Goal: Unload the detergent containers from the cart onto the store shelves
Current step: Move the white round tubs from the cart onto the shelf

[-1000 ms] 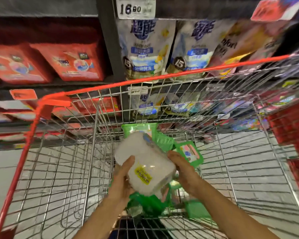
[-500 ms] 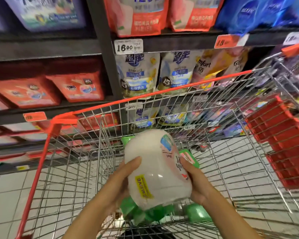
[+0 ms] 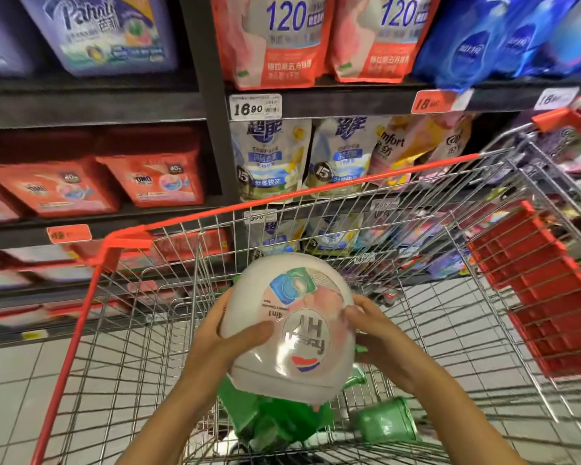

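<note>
A round white detergent tub (image 3: 282,350) with a pink label and an upside-down logo is held above the wire cart (image 3: 121,239). My left hand (image 3: 222,333) grips its left side with the thumb across the front. My right hand (image 3: 379,333) grips its right side, fingertips on the label. Below the tub, green detergent containers (image 3: 386,421) lie in the near end of the cart. The store shelves (image 3: 91,112) rise behind the cart, stocked with detergent packs.
Red detergent boxes (image 3: 151,179) fill the left shelf. White and blue refill pouches (image 3: 269,159) stand behind the cart's red rim, orange pouches (image 3: 272,38) above. The cart's red child-seat flap (image 3: 534,290) is at right. A second cart's red handle (image 3: 557,119) shows upper right.
Both hands have lifted the white tub up out of the cart and turned it so the front label faces me. The view has tilted up toward the higher shelves.
</note>
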Motion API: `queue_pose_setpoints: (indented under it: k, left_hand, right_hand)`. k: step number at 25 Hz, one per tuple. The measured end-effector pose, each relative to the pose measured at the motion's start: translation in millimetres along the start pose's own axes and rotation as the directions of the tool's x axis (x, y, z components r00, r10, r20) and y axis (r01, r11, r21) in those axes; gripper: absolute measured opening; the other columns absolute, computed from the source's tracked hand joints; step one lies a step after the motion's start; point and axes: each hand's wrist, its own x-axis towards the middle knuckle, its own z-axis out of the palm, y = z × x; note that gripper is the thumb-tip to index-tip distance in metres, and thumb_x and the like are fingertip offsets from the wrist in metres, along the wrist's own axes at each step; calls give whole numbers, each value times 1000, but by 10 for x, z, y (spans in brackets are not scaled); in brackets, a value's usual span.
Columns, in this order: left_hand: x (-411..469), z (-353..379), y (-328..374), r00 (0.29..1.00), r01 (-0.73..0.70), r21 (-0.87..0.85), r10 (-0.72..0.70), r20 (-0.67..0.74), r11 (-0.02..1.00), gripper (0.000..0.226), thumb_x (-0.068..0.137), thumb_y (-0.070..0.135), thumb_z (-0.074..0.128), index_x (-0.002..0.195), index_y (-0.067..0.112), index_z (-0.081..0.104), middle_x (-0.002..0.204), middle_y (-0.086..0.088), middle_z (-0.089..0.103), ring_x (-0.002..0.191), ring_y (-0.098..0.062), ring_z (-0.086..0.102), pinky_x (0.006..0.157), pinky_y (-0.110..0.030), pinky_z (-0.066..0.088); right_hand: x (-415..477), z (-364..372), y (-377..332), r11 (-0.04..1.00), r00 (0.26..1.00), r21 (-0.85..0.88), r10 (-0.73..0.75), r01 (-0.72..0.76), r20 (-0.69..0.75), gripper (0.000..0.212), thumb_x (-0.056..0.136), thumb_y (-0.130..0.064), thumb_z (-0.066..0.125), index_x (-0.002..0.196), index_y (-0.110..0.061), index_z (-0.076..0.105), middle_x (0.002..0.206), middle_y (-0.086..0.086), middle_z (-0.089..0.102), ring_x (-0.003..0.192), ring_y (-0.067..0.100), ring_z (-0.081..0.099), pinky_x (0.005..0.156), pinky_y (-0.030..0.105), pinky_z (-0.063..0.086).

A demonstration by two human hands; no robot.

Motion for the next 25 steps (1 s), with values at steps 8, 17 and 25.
queue_pose_setpoints:
  k: [8,17,25]
  left_hand:
    - [139,125,596,968,-171,689,-13,252,704,83,32,57,82,112,48,62,102,15,69,92,-10,66,81,-40,57]
    - [115,206,478,967,-130,767,-92,239,628,91,27,60,81,111,41,51,106,16,61,94,-7,62,81,-37,56]
    - [-100,109,53,975,-102,295,154,-158,950,128,32,81,74,144,46,25,153,17,32,136,-6,34,105,-40,36]
  right_hand:
    - [207,196,-1070,560,836,-728,107,396,537,108,62,-29,89,144,-47,21,143,-22,36,125,-2,43,103,19,42]
    - [226,180,-748,485,870,-782,80,392,487,65,56,-31,92,110,-36,56,105,-17,61,95,-1,59,77,21,50]
    - [-22,-207,-542,891,969,-396,-247,222,-13,79,39,-44,86,109,-17,64,98,3,73,85,20,73,63,29,57]
